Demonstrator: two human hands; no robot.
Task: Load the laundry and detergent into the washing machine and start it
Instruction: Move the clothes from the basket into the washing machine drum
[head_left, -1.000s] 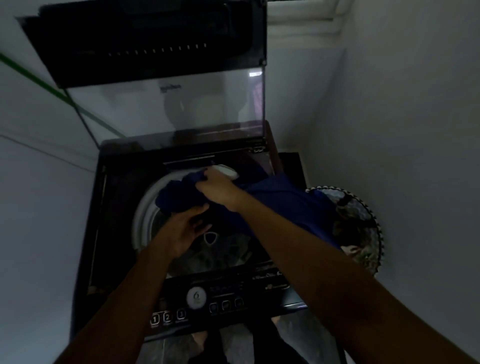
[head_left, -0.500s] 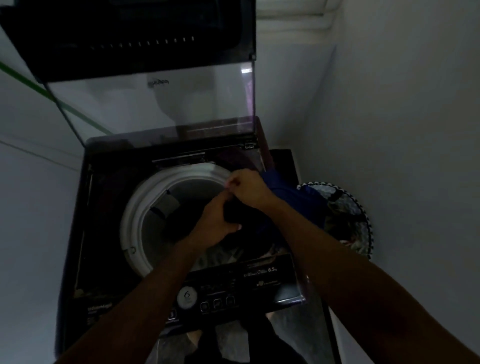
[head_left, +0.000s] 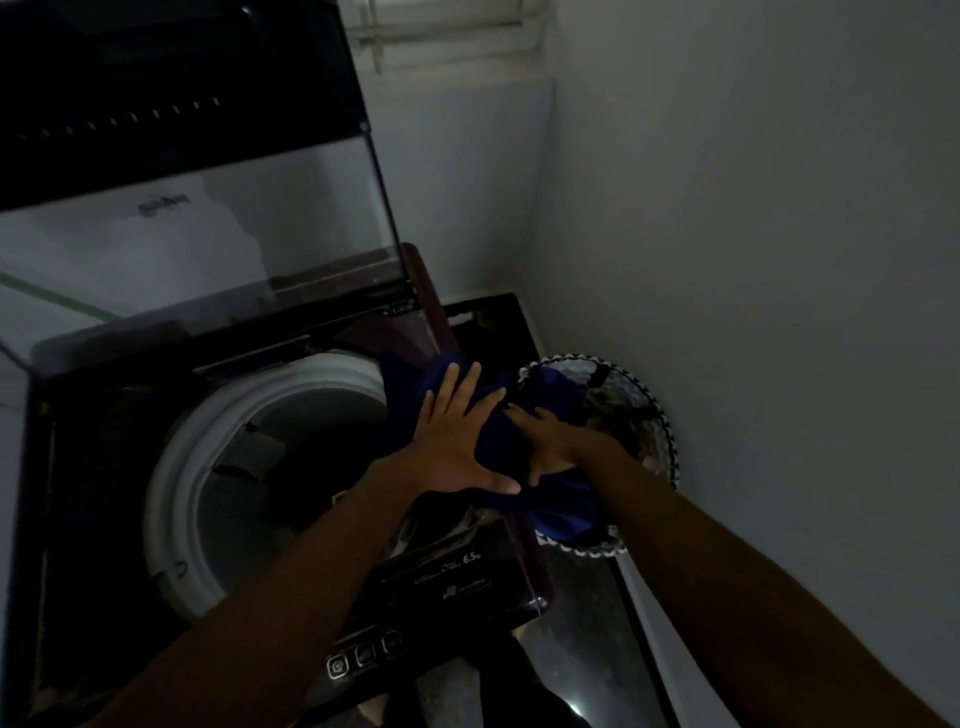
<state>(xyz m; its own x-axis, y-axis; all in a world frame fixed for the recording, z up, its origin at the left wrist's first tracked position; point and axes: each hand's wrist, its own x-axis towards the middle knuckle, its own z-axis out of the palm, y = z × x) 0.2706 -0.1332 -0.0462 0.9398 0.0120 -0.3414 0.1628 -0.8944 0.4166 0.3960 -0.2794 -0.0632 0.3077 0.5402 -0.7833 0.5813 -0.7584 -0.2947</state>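
Washing machine (head_left: 104, 467) stands lid-up, drum (head_left: 270, 467) open and dim. Basket (head_left: 649, 405) sits just beside it on the right. Blue garment (head_left: 493, 441) drapes from basket across the machine's right edge — soft, light, floppy, no slip risk; best bunched by a handful mid-cloth so the trailing ends don't snag. Left hand (head_left: 452, 441) lies flat, fingers spread, pressing the cloth. Right hand (head_left: 550, 441) digs into the fabric; its grip is half buried, can't tell. Drum contents, detergent, garment's full extent — unreadable in the dark.
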